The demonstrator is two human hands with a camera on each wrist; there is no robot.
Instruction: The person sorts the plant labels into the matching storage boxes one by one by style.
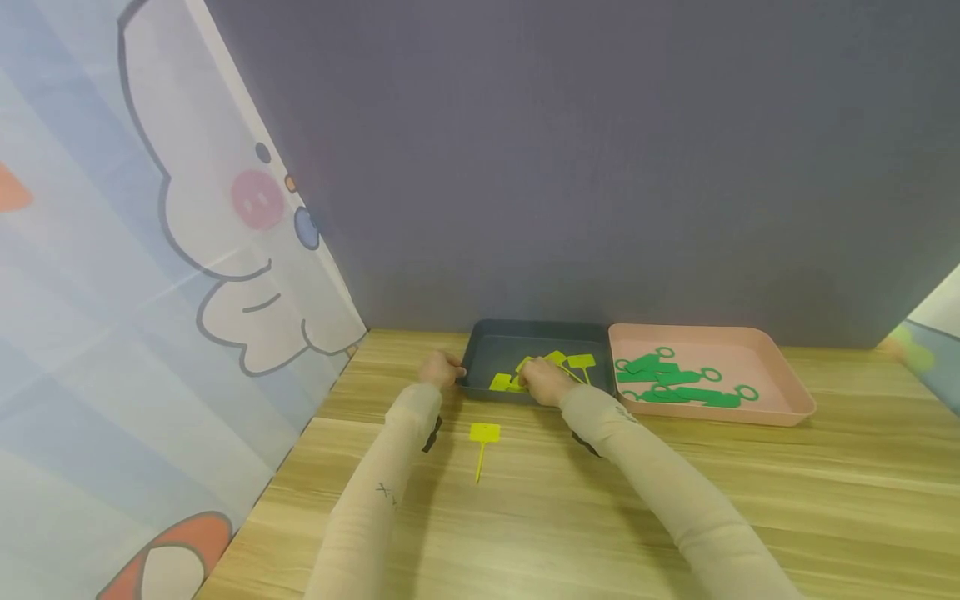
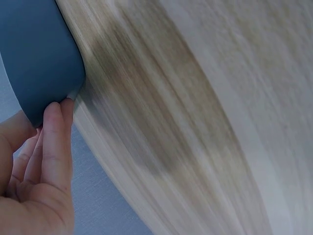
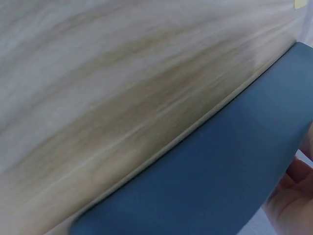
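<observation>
My left hand (image 1: 441, 369) pinches the left front corner of the dark blue-grey tray (image 1: 491, 337), thumb over the rim and fingers against the outer wall (image 2: 46, 63). Over the tray's front rim reaches my right hand (image 1: 547, 382), its fingers down among several yellow T-shaped plant labels (image 1: 581, 361). The right fingertips are hidden, so I cannot tell if they hold a label. In the right wrist view the tray's wall (image 3: 205, 171) covers part of that hand (image 3: 293, 200). One more yellow plant label (image 1: 483, 433) lies on the table, stem toward me, between my forearms.
A pink tray (image 1: 772, 375) stands right beside the dark one. Several green tags with ring ends (image 1: 678, 377) lie in it, mostly on its left side. Behind both trays rises a grey panel (image 1: 570, 167); a printed curtain (image 1: 112, 350) hangs along the left table edge.
</observation>
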